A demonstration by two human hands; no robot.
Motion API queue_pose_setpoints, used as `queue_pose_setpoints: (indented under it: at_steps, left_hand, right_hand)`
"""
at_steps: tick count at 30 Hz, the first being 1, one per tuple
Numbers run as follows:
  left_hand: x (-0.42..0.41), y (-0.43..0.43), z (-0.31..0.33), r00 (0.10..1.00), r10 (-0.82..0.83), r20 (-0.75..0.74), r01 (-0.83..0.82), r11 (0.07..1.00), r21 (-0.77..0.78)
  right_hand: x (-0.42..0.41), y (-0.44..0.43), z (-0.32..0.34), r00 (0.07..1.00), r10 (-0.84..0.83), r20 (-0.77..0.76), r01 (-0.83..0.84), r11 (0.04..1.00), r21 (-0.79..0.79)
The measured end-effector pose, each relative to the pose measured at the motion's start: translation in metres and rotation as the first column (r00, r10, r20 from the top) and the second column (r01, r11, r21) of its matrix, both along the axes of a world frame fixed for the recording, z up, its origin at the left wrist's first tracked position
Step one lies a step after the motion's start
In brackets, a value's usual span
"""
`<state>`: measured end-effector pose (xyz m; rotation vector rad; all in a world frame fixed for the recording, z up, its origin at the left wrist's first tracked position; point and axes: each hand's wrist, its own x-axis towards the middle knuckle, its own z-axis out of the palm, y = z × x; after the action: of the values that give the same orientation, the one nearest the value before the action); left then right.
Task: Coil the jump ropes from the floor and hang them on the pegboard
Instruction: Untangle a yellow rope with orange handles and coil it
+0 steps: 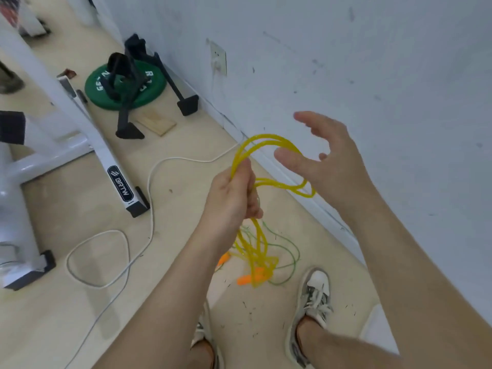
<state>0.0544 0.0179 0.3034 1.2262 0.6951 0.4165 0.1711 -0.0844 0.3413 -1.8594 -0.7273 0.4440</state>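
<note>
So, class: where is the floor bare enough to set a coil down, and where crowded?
Bare: floor between white cable and left arm; lower-left floor beside the frame's foot. Crowded: rope tangle by right shoe; around green plate.

Left hand [234, 194] raised, fingers [252, 207] curled, gripping yellow jump rope [257, 241]. Right hand [330, 155] just beside, spread loose. Both forearms extended forward.

Green weight plate [125, 87]; white cable [150, 187]

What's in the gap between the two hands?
Loops of yellow rope, gripped in the left hand, arch across toward the open right hand. The head view shows this.
</note>
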Motion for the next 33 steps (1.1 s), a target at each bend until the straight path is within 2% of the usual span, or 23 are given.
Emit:
queue_pose_setpoints:
  at_steps: [1, 2, 3, 4, 6, 8, 11, 14, 16, 18, 19, 20, 22, 24, 26, 30, 33]
  left_hand:
    - [0.003, 0.001, 0.007, 0.996, 0.073, 0.043, -0.064, 0.984, -0.167]
    - [0.006, 0.003, 0.013, 0.989, 0.118, 0.092, -0.081, 0.940, -0.333]
    - [0.008, 0.005, 0.019, 0.978, 0.140, 0.153, -0.054, 0.884, -0.464]
    - [0.010, 0.006, 0.022, 0.966, 0.148, 0.211, -0.007, 0.833, -0.553]
    - [0.013, 0.009, 0.027, 0.938, 0.177, 0.298, 0.056, 0.771, -0.634]
    - [0.012, 0.019, 0.030, 0.911, 0.227, 0.343, 0.053, 0.762, -0.646]
    - [0.000, 0.046, 0.028, 0.866, 0.358, 0.348, -0.054, 0.760, -0.647]
    - [-0.018, 0.068, 0.024, 0.809, 0.499, 0.311, -0.200, 0.731, -0.652]
    - [-0.027, 0.078, 0.017, 0.799, 0.562, 0.211, -0.350, 0.722, -0.596]
    - [-0.030, 0.079, 0.007, 0.883, 0.467, -0.035, -0.447, 0.818, -0.361]
    - [-0.030, 0.075, 0.001, 0.907, 0.369, -0.201, -0.407, 0.892, -0.198]
    - [-0.029, 0.070, -0.004, 0.903, 0.272, -0.333, -0.307, 0.950, -0.057]
    - [-0.027, 0.052, -0.006, 0.896, 0.036, -0.443, -0.004, 0.997, 0.073]
    - [-0.024, 0.031, -0.002, 0.886, -0.236, -0.400, 0.272, 0.962, 0.035]
    - [-0.020, 0.012, -0.004, 0.837, -0.417, -0.355, 0.452, 0.892, 0.018]
    - [-0.013, 0.001, -0.014, 0.859, -0.391, -0.332, 0.427, 0.903, 0.042]
    - [-0.014, 0.007, -0.012, 0.850, -0.447, -0.277, 0.475, 0.879, 0.037]
  right_hand:
    - [0.004, -0.003, -0.013, 0.967, 0.001, -0.253, 0.007, 0.999, 0.031]
    - [0.003, -0.004, -0.027, 0.871, 0.071, -0.485, -0.051, 0.997, 0.055]
    - [-0.001, -0.004, -0.039, 0.775, 0.181, -0.606, -0.170, 0.983, 0.076]
    - [-0.007, -0.004, -0.049, 0.706, 0.311, -0.636, -0.328, 0.940, 0.096]
    - [-0.024, 0.003, -0.061, 0.579, 0.539, -0.612, -0.602, 0.789, 0.126]
    - [-0.037, 0.008, -0.056, 0.507, 0.624, -0.594, -0.745, 0.664, 0.062]
    - [-0.030, 0.005, -0.053, 0.526, 0.595, -0.607, -0.772, 0.634, -0.048]
    - [-0.017, -0.006, -0.053, 0.612, 0.559, -0.560, -0.748, 0.639, -0.181]
    - [-0.015, -0.008, -0.050, 0.701, 0.486, -0.522, -0.655, 0.729, -0.200]
    - [-0.014, -0.004, -0.048, 0.762, 0.313, -0.566, -0.425, 0.902, -0.073]
    - [-0.013, -0.002, -0.047, 0.752, 0.226, -0.619, -0.284, 0.959, 0.006]
    - [-0.011, 0.000, -0.045, 0.713, 0.160, -0.683, -0.156, 0.985, 0.069]
    - [-0.009, 0.004, -0.043, 0.604, 0.116, -0.789, 0.010, 0.988, 0.153]
    - [-0.009, 0.007, -0.040, 0.517, 0.142, -0.844, 0.056, 0.978, 0.199]
    - [-0.009, 0.009, -0.040, 0.473, 0.172, -0.864, 0.046, 0.975, 0.219]
    - [-0.004, 0.010, -0.041, 0.484, 0.155, -0.861, 0.067, 0.975, 0.213]
    - [0.001, 0.009, -0.039, 0.608, 0.081, -0.790, 0.031, 0.992, 0.126]
